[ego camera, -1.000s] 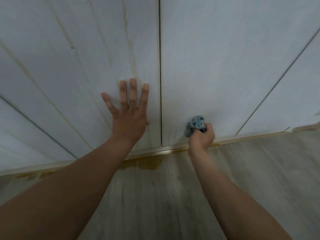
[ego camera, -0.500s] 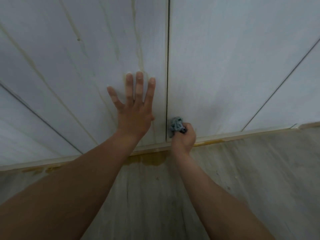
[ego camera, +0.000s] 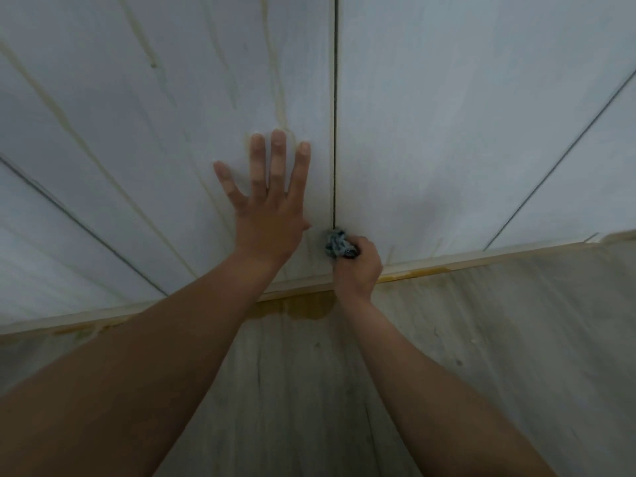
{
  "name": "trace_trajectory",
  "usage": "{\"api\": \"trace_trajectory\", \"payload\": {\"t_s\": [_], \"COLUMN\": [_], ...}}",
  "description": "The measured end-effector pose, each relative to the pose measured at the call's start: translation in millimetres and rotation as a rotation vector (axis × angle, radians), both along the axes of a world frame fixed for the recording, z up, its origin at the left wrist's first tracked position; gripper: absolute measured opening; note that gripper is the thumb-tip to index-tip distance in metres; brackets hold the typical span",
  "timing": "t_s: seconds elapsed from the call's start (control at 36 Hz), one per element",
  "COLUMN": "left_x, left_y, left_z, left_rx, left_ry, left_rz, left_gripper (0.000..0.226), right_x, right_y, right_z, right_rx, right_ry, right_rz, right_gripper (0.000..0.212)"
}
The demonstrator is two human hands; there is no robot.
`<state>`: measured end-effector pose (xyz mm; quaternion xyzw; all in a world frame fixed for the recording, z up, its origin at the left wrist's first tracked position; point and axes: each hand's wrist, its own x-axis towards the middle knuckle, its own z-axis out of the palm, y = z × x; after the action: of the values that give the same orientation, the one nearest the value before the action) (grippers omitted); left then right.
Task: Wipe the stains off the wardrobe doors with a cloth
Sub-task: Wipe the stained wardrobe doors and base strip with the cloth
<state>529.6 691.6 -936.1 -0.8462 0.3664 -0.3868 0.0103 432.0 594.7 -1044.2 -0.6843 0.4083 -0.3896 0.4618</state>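
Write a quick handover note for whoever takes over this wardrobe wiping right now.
Left hand: open, flat on the left door, beside the seam.
Right hand: grips the balled cloth against the doors' foot, at the seam.
Done: right door looks mostly free of streaks.
To do: yellowish streaks run down the left door; a yellow puddle lies on the floor below.

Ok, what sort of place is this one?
Probably a bedroom or similar room at home, seen close up: pale wardrobe doors streaked with yellow stains, a wood-look floor with a yellow puddle at their foot, and a cloth gripped in the right hand.
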Motion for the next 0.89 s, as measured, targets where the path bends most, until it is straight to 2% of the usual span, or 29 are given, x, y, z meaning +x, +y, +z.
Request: {"api": "trace_trajectory", "payload": {"t_s": [0.19, 0.25, 0.36, 0.42, 0.47, 0.61, 0.67, 0.81, 0.89], "left_x": [-3.0, -2.8, -3.3, -4.2, -7.4, -15.3, -16.4, -8.1, -2.9], "left_y": [-2.5, -2.2, 0.2, 2.7, 6.5, 12.9, 14.3, 3.4, -0.6], "left_z": [0.5, 1.3, 2.1, 2.6, 3.0, -17.2, -27.0, -38.4, -43.9], "left_rx": [0.006, 0.009, 0.024, 0.033, 0.036, 0.108, 0.136, 0.123, 0.087], "left_ry": [0.02, 0.027, 0.012, -0.014, -0.024, -0.041, -0.024, 0.023, 0.017], "left_rz": [0.003, 0.007, 0.016, 0.021, -0.007, -0.05, -0.039, -0.03, -0.041], "left_gripper": [0.132, 0.137, 0.138, 0.135, 0.134, 0.133, 0.135, 0.141, 0.14], "right_x": [-0.7, 6.0, 1.6, -8.4, -22.2, -74.6, -96.5, -117.5, -112.0], "right_y": [-12.5, 0.8, 4.0, -11.8, -37.4, -136.0, -176.6, -228.2, -239.6], "right_z": [-3.5, -1.7, -9.8, -8.8, -7.7, -17.4, -27.8, -23.7, -22.6], "right_rx": [0.126, 0.161, 0.155, 0.191, 0.249, 0.391, 0.419, 0.337, 0.339], "right_ry": [-0.053, -0.075, 0.033, -0.02, -0.091, -0.213, -0.232, -0.107, -0.103], "right_rz": [-0.197, -0.127, 0.109, 0.136, 0.054, -0.393, -0.506, -0.528, -0.538], "right_gripper": [0.022, 0.024, 0.035, 0.03, 0.024, 0.02, 0.015, 0.018, 0.02]}}
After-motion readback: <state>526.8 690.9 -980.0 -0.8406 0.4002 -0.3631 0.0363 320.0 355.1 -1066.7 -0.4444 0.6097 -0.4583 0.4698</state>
